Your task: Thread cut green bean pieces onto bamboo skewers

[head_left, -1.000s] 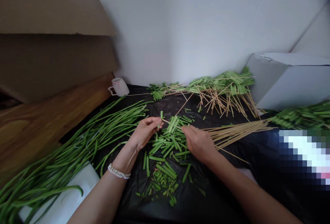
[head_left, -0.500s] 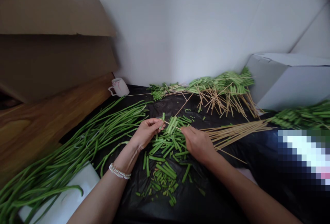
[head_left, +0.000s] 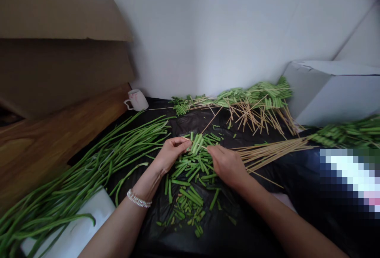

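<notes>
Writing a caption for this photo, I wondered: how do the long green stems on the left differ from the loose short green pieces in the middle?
The long green stems are many times longer than the loose short green pieces. The stems run roughly alongside one another, whereas the pieces point every which way. Some stems curve, while most pieces look straight. Both are slender and green.

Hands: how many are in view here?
2: the left hand near the left end of a skewer, the right hand holding it farther right. Any others may be hidden.
</notes>
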Tool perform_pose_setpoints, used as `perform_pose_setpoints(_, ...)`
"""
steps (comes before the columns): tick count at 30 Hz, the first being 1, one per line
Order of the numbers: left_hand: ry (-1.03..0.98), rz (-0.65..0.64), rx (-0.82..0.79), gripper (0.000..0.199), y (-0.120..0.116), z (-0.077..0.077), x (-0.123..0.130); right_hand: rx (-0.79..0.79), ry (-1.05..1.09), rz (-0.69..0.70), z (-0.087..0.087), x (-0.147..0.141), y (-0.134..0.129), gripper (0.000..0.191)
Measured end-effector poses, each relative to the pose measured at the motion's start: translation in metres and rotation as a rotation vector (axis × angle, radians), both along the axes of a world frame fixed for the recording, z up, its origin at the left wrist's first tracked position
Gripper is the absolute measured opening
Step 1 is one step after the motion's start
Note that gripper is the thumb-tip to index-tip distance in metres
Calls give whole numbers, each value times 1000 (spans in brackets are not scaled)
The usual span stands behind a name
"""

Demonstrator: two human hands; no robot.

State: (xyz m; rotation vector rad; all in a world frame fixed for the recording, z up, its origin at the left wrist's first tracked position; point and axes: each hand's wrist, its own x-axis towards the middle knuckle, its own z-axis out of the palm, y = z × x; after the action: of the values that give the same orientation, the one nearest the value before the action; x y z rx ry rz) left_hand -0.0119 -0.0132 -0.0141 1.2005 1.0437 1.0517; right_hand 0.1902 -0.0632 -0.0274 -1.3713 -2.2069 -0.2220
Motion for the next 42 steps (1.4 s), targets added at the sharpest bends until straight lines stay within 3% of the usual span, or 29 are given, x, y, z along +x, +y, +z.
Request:
perform_pose_setpoints(5, 208, -33, 91, 24, 1, -6, -2, 72, -29, -39, 2, 6, 3, 28)
perform_pose_setpoints(10, 765, -17, 461, 10, 3, -7, -5, 77, -25, -80, 2, 12, 6, 29)
perform_pose_setpoints(14, 953, -70, 567, 11, 3, -8, -6, 87, -39, -82, 3, 12, 6, 29)
perform_pose_setpoints(21, 991, -123, 548, 15, 6, -14, -10, 81, -35, -81, 3, 11, 5, 29)
perform_pose_setpoints(33, 988, -165, 589, 5, 3, -13, -9, 67, -50, -85, 2, 10, 5, 29)
perform_pose_setpoints(42, 957, -193, 636, 19, 2, -13, -7, 78, -52, -79, 2, 10, 6, 29)
